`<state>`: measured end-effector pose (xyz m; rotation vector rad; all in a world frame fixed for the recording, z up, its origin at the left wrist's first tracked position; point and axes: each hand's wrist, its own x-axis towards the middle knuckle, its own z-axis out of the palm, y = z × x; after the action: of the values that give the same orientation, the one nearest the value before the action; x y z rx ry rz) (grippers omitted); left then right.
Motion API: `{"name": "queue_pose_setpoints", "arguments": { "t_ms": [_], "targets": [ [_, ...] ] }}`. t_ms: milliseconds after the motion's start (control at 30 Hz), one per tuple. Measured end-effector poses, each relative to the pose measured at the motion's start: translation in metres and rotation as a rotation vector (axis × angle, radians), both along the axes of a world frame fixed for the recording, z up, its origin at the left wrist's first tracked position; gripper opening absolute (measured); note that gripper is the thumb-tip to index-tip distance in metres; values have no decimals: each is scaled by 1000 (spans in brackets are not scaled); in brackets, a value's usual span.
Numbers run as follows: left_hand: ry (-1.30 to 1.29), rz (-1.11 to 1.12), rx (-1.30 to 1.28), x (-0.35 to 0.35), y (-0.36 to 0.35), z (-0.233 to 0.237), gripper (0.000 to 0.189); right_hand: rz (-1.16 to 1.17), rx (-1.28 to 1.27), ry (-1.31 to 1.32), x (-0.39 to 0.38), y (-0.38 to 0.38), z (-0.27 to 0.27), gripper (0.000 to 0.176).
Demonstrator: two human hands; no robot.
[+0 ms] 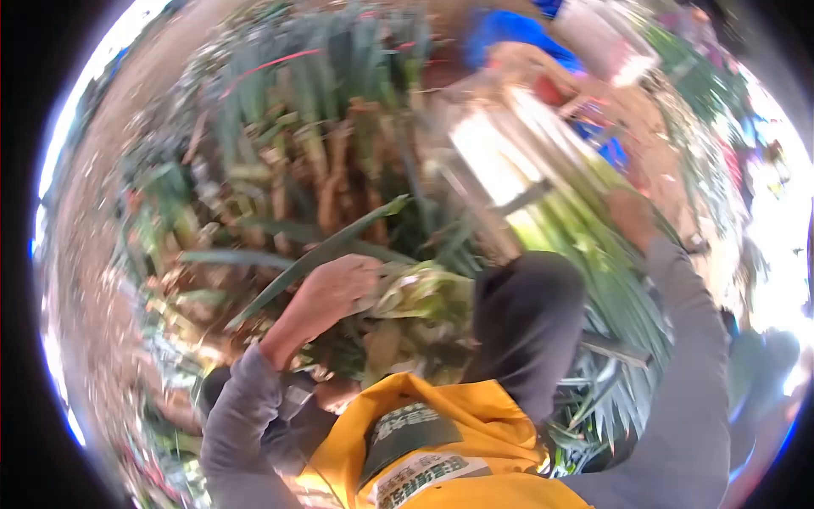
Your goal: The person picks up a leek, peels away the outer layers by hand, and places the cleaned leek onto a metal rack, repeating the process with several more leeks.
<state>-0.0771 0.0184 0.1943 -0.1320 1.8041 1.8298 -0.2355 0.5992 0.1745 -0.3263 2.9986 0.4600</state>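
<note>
Blurred by motion, my left hand (339, 284) is closed at a clump of pale yellow-green leek leaves (424, 293) in front of my lap. A long green leaf (322, 259) sticks out past that hand. My right hand (632, 216) is at the outer side of a bundle of leeks (577, 204), with white shafts pointing away and green tops spreading down beside my knee. Its fingers are smeared, so I cannot make out whether they grip the stalks.
Upright bundled leeks (331, 93), some with red ties, stand at the back left. Loose leaves litter the ground around my knee (534, 314). A bright blue bag or sheet (517, 38) lies at the far side, and a wooden piece (615, 348) is low on the right.
</note>
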Motion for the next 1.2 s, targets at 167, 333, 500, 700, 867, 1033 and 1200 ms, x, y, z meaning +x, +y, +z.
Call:
{"name": "queue_pose_setpoints", "arguments": {
  "t_ms": [167, 333, 500, 700, 867, 1033, 1200],
  "targets": [
    [223, -2, -11, 48, -27, 47, 31, 444, 455, -238, -43, -13, 61, 23],
    [242, -56, -57, 66, -33, 53, 34, 442, -458, 71, -53, -173, 130, 28],
    [173, -75, -79, 57, -35, 10, 34, 702, -685, -182, -72, -343, 61, 38],
    [438, -148, -173, 64, -48, 24, 32, 370, -952, -220, -54, -531, -68, 50],
    [505, -42, -247, 59, -73, 23, 34, -5, -861, -366, -36, -572, -158, 60],
    [359, 65, -193, 56, -88, 29, 31, -51, -1057, -469, -15, -534, -116, 50],
    [285, 356, 55, 42, -90, 24, 30, -269, -1791, -810, 71, -509, -100, 27]
  ]
}}
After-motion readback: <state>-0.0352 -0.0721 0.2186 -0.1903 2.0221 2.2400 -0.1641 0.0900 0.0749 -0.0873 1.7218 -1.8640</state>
